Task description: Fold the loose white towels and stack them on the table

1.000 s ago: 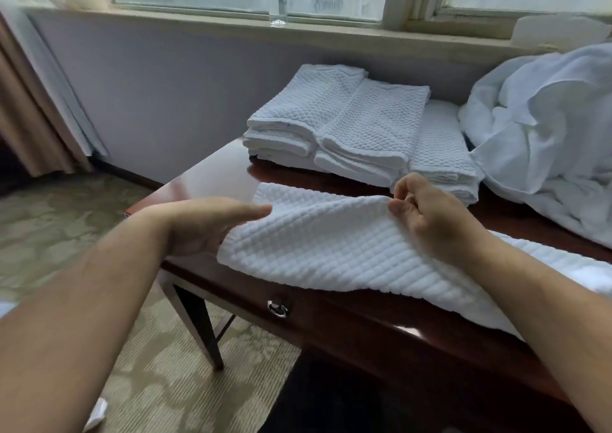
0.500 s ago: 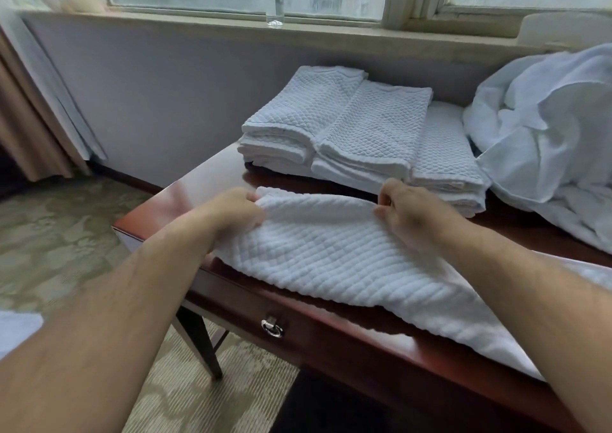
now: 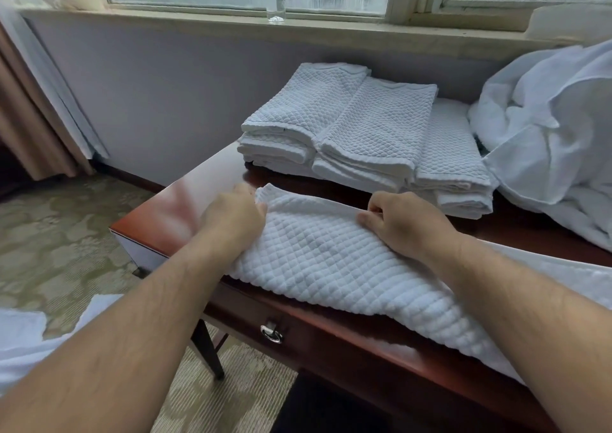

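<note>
We have the towel [image 3: 331, 267] lying across the front of the table [image 3: 198, 187], its near edge at the table's front lip and its long end running off to the right, out of view. Our left hand [image 3: 236, 215] has its fingers curled round the far left corner, and our right hand [image 3: 402, 224] pinches the same far edge further along. Both grips are closed on cloth, though the fingertips themselves are hidden under the hem. The step, as we judge it, is squaring this far edge before the next fold. To do it well we should pull the hem taut between the two hands so that it runs straight and parallel to the table's edge. Then we should lay it down flat rather than drop it, since this thick quilted weave will likely hold any ridge we leave in it. We should smooth the hump in the middle toward the right and bring in the trailing end before folding, or its weight may drag the piece askew. The stack of folded towels [image 3: 364, 134] just behind gives us the width to match, and the heap of loose linen [image 3: 556, 128] to the right waits its turn.
</note>
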`<state>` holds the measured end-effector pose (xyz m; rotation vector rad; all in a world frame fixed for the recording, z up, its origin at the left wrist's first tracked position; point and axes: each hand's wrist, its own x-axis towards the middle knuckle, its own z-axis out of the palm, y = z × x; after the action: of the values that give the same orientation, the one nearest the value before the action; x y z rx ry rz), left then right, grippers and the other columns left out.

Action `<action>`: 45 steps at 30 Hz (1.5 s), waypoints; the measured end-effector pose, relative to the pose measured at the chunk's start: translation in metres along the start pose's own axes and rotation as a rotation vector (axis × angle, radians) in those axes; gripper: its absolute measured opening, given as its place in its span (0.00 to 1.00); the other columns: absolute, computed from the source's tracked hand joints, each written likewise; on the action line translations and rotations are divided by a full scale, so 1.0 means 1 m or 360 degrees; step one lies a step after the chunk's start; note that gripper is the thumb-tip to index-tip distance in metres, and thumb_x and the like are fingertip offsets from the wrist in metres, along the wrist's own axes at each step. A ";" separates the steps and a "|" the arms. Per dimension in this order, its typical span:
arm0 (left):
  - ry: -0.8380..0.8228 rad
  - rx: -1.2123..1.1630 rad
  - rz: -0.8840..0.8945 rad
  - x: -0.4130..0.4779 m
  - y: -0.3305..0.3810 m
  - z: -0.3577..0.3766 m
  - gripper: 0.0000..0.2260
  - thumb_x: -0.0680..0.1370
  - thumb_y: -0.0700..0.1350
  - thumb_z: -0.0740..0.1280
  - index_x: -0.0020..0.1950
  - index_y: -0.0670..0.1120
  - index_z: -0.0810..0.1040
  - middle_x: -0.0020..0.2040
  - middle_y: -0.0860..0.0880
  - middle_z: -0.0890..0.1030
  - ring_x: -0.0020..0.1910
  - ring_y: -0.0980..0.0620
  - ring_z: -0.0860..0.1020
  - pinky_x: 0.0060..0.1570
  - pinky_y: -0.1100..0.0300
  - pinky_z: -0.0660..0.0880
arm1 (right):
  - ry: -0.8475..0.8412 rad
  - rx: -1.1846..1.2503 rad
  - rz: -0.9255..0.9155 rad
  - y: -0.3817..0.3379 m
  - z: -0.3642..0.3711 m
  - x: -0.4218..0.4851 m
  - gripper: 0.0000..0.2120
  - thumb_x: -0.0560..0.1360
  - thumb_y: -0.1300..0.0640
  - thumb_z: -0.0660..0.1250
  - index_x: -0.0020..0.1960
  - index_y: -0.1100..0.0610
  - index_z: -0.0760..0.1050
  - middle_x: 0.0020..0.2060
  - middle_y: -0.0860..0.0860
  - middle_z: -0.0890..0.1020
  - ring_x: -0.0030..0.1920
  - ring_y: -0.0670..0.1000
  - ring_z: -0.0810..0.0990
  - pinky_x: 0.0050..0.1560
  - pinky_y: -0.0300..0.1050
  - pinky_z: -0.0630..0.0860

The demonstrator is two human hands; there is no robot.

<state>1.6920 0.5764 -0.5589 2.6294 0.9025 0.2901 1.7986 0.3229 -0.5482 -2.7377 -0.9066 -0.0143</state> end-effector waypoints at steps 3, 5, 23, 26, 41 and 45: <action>0.0154 0.0159 0.0011 -0.009 0.002 0.005 0.17 0.82 0.56 0.59 0.59 0.43 0.72 0.56 0.40 0.80 0.54 0.37 0.78 0.44 0.52 0.67 | 0.0024 -0.0115 0.0065 0.010 -0.002 -0.006 0.19 0.80 0.34 0.57 0.42 0.47 0.70 0.38 0.44 0.78 0.39 0.46 0.76 0.37 0.47 0.70; 0.0302 0.0279 0.0072 -0.017 0.007 0.005 0.15 0.82 0.54 0.60 0.61 0.44 0.70 0.59 0.41 0.77 0.58 0.39 0.74 0.49 0.48 0.69 | 0.0076 -0.0126 0.0107 0.019 -0.003 -0.014 0.20 0.80 0.33 0.56 0.42 0.47 0.70 0.37 0.44 0.78 0.38 0.45 0.76 0.35 0.46 0.69; -0.0610 0.0293 0.1388 -0.121 0.129 0.058 0.32 0.80 0.70 0.47 0.81 0.62 0.45 0.83 0.53 0.42 0.81 0.53 0.39 0.78 0.44 0.38 | 0.0381 -0.0102 0.0444 0.121 -0.022 -0.114 0.13 0.84 0.44 0.53 0.47 0.48 0.71 0.40 0.44 0.79 0.44 0.52 0.77 0.54 0.53 0.63; -0.0634 0.0334 0.1340 -0.117 0.122 0.053 0.34 0.78 0.72 0.45 0.81 0.62 0.43 0.83 0.55 0.41 0.81 0.54 0.38 0.78 0.44 0.38 | 0.0537 -0.0044 0.0300 0.125 -0.023 -0.109 0.12 0.83 0.44 0.56 0.46 0.48 0.73 0.40 0.44 0.79 0.43 0.51 0.75 0.53 0.50 0.60; -0.0560 0.0001 0.1576 -0.135 0.281 0.093 0.16 0.82 0.58 0.59 0.64 0.51 0.75 0.61 0.49 0.76 0.63 0.46 0.71 0.63 0.46 0.69 | 0.0393 -0.0285 0.0770 0.199 -0.065 -0.176 0.25 0.73 0.35 0.47 0.35 0.52 0.72 0.32 0.45 0.78 0.37 0.46 0.74 0.50 0.51 0.60; -0.0455 -0.0027 0.1700 -0.128 0.292 0.103 0.12 0.83 0.58 0.58 0.53 0.52 0.75 0.55 0.50 0.78 0.56 0.46 0.76 0.54 0.50 0.71 | 0.0351 -0.0244 0.0966 0.240 -0.077 -0.210 0.25 0.75 0.29 0.57 0.36 0.49 0.70 0.32 0.44 0.78 0.39 0.46 0.74 0.53 0.51 0.64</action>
<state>1.7846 0.2548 -0.5513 2.7720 -0.6439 0.1476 1.7765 -0.0042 -0.5503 -2.9573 -0.0002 -0.2740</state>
